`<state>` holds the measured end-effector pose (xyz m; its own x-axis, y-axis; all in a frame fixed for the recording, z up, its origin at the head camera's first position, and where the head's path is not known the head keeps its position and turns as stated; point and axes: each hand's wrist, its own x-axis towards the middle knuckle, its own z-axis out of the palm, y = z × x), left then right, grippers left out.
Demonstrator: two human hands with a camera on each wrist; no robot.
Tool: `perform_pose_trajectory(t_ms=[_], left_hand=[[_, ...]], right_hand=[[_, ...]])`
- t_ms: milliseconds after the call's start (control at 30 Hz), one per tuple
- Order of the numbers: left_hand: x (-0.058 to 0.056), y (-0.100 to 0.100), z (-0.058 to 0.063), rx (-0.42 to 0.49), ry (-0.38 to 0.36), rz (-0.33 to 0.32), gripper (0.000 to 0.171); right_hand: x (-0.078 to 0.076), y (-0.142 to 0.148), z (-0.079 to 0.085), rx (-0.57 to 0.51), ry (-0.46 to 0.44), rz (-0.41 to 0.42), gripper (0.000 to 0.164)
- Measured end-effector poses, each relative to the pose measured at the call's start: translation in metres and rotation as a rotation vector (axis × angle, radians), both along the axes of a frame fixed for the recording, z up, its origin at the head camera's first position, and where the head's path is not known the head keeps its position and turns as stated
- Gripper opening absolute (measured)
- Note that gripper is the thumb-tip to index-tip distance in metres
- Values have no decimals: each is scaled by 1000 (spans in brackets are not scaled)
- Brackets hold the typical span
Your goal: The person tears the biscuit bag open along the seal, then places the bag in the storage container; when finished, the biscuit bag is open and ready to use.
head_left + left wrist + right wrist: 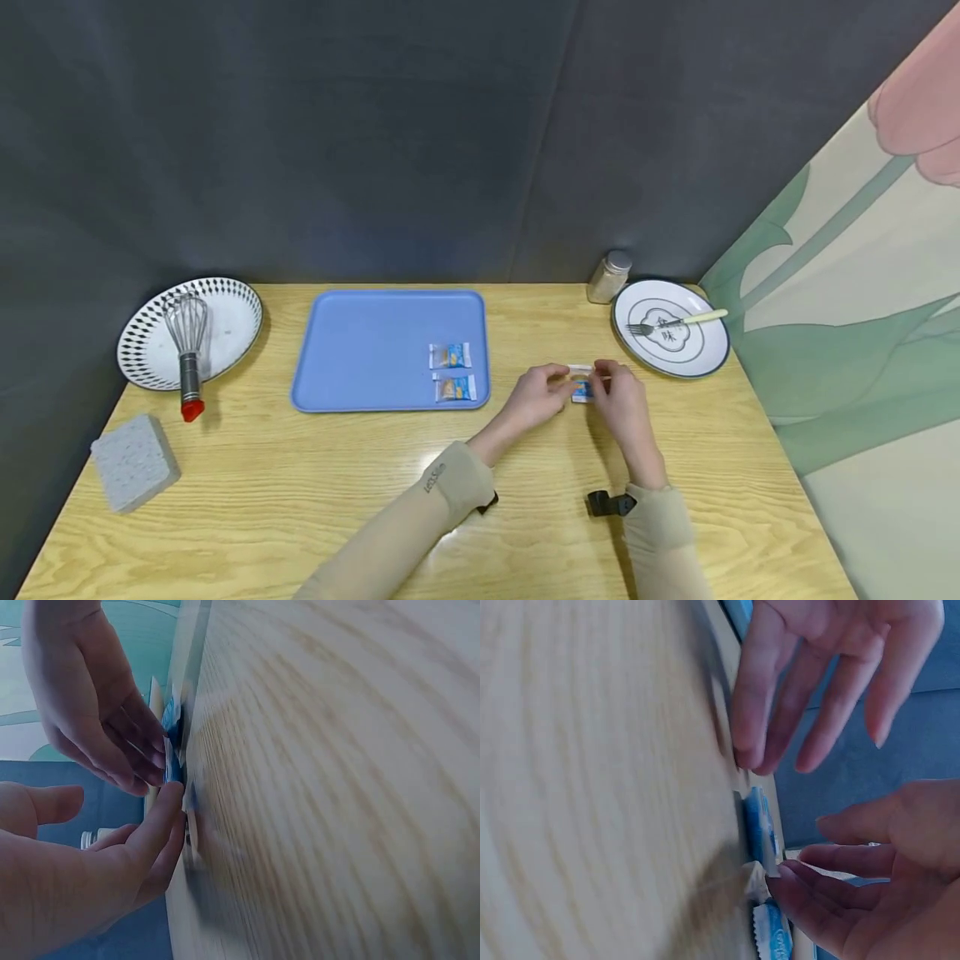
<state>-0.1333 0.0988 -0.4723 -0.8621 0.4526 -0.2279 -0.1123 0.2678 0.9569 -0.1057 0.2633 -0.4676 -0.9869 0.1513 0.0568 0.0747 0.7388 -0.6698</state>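
Small blue-and-clear snack packets lie on the wooden table between the two hands, one of them partly visible in the head view (pixel 582 391). In the right wrist view there are two: one blue packet (pixel 760 825) between the hands, another packet (pixel 771 930) by the right fingertips. My left hand (pixel 536 395) reaches in from the left, its fingers fairly straight and their tips low at the packets. From the other side, my right hand (pixel 622 400) has loosely bent fingers, tips touching a packet's edge. The right hand partly hides the packets from above.
Left of the hands, a blue tray (pixel 360 350) carries two similar packets (pixel 450 356) near its right side. A spice jar (pixel 609 277) and a plate (pixel 705 354) with a fork (pixel 697 317) stand behind. Far left are a patterned bowl (pixel 236 321), whisk (pixel 189 367) and grey block (pixel 135 462).
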Motion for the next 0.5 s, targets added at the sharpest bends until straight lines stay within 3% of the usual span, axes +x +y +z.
perform_pose_trajectory(t_ms=[267,500], left_hand=[[4,7,1,-13,-16,-15,46],[5,2,-1,23,-15,-3,44]], right_hand=[[2,-3,-4,-8,-17,9,34],[4,-5,0,-102,-3,-11,40]])
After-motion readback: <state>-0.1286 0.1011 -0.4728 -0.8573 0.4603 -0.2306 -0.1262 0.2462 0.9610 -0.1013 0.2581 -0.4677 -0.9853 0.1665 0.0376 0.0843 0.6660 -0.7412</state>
